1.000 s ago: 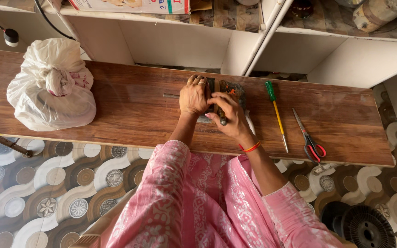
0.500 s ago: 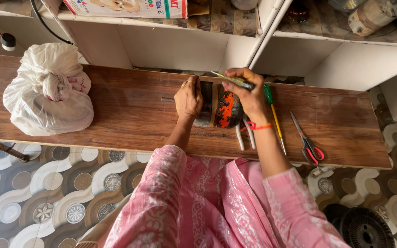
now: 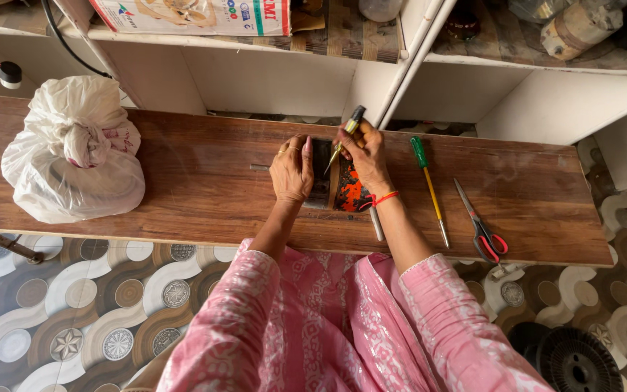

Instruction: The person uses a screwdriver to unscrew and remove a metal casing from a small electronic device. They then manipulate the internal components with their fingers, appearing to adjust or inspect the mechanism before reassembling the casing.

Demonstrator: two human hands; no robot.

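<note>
Mid-table (image 3: 183, 189), the left hand (image 3: 292, 173) presses flat on a small dark box (image 3: 321, 174), pinning it steady, while the right hand (image 3: 366, 156) pinches a thin screwdriver (image 3: 344, 138), tip down into it. Green screwdriver (image 3: 428, 185) and scissors (image 3: 482, 226) lie close by.
</note>
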